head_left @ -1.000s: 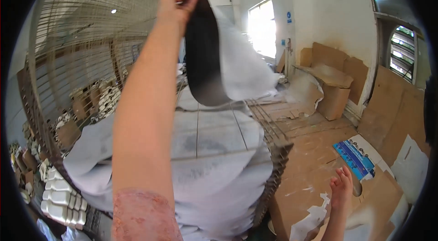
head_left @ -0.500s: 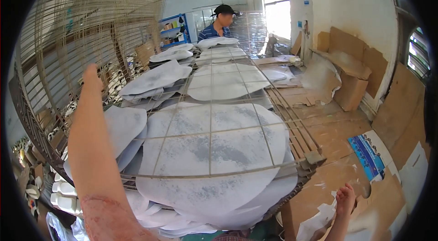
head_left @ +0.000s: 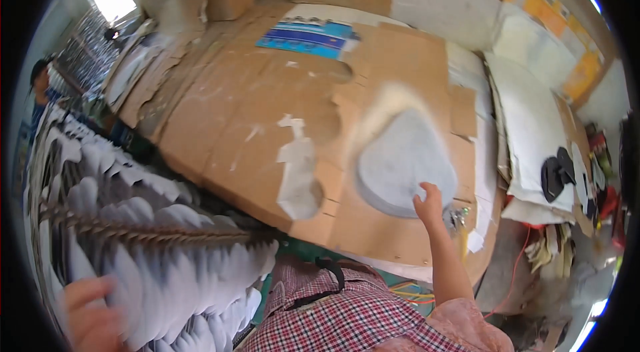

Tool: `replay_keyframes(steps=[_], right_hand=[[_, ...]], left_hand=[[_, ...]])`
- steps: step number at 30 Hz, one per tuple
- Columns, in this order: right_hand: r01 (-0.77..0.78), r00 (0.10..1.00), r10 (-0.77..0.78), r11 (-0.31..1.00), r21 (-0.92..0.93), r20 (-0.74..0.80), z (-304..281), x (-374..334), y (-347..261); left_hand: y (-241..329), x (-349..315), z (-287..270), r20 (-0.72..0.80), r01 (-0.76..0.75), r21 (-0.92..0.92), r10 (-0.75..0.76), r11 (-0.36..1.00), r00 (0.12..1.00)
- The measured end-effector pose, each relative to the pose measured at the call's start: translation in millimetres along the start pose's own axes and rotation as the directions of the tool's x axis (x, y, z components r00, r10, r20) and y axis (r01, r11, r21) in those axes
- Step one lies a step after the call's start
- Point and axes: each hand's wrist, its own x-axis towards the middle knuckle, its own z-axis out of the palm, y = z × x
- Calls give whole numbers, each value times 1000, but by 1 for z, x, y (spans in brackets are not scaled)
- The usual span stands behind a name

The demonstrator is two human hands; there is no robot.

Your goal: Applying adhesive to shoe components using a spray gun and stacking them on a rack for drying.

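A stack of grey-white rounded sheets [head_left: 400, 162] lies on the cardboard-covered table, with a pale, powdery patch around its far edge. My right hand [head_left: 430, 204] is over the near right part of this stack, thumb and forefinger apart and nothing visible between them. Whether the fingertips touch the top sheet I cannot tell. At the lower left, my left hand [head_left: 93, 315] is smeared by motion, so its grip does not show. It is beside the wire rack [head_left: 153, 233], where many similar pale sheets [head_left: 167, 285] hang in layers.
Brown cardboard [head_left: 233, 112] covers the table, bearing a blue printed sheet [head_left: 307, 39] and a torn white scrap [head_left: 298, 179]. A small valve-like metal fitting [head_left: 458, 217] is near the right edge. Black pieces [head_left: 557, 175] lie farther right. A co-worker [head_left: 41, 95] stands far left.
My view has swung right from the rack to the cardboard table. My left arm has come down from the raised wire shelves, and my right hand is now over the stack of sheets.
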Motion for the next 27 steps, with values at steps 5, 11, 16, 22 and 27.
replay_keyframes(steps=[5,11,16,22,27], right_hand=[[-235,972,211,906,-353,-105,-84,-85,87],[-12,1000,6,904,-427,-16,-88,-106,75],[-160,977,198,925,-345,79,-102,-93,73],[-333,919,392,827,453,-40,-168,-119,126],[-220,937,284,932,287,-203,-219,-134,76]], left_hand=[[-52,57,329,149,554,-586,-594,591,791],[-74,56,573,259,760,-288,-717,583,648],[-52,59,614,206,763,130,-770,634,604],[-24,100,570,289,493,270,-558,827,778],[-33,99,571,419,623,251,-663,741,620]])
